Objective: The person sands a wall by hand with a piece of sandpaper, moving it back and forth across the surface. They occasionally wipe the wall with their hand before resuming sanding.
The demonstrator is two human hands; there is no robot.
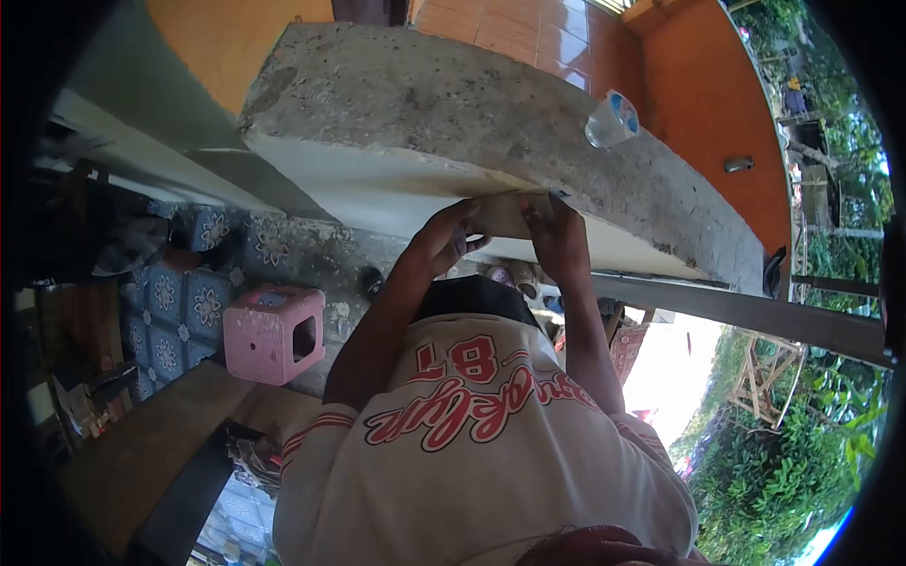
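A flat, grey-beige piece like a folded sheet (pixel 503 215) spans the gap between my two hands, close to the top edge of the white-faced low wall (pixel 377 179). My left hand (pixel 445 234) grips its left end, with the fingers curled and some reaching underneath. At the other end, my right hand (pixel 557 231) is closed on it, thumb lying across the near face. The exact kind of sheet cannot be made out. Rough grey concrete (pixel 425 94) forms the ledge just beyond my hands.
A clear plastic cup (pixel 612 121) stands on the ledge to the right. A pink plastic stool (pixel 274 335) sits on the floor at left, near blue flower-patterned tiles (pixel 163 292). Behind the ledge lies an orange tiled floor (pixel 510 28). Green plants (pixel 783 472) grow at right.
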